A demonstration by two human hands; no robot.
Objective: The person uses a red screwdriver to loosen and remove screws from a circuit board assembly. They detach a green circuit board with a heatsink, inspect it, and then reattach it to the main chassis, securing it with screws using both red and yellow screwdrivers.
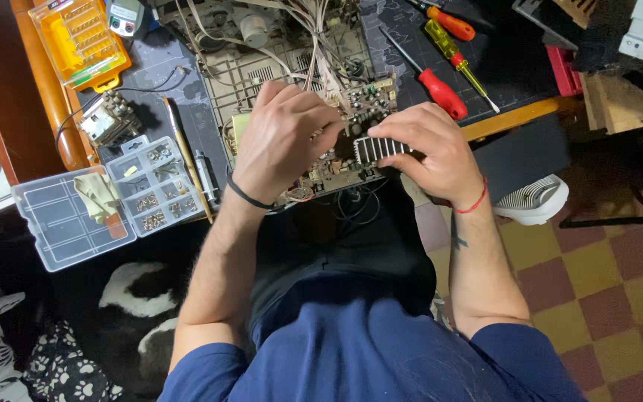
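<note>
Circuit board (336, 167): brown, crowded with small parts, held over the near edge of the desk (519, 115) above the person's lap, tilted toward the camera. A ribbed silver heat sink (378, 147) stands on its right part; pale wires (314, 45) run from its far edge into an open chassis (254, 63) behind.
Left hand (280, 141): lies over the board's left part, fingers curled shut on its upper edge; black band at the wrist.
Right hand (433, 149): fingers closed around the heat sink from the right; red cord at the wrist.
Clear parts box (106, 197): open, left of the board, compartments with small metal pieces.
Orange bit case (80, 37): far left corner.
Red screwdriver (429, 82): on the dark mat right of the chassis, just beside a yellow screwdriver (455, 56).
Brush (186, 156): thin, between the parts box and the board.
</note>
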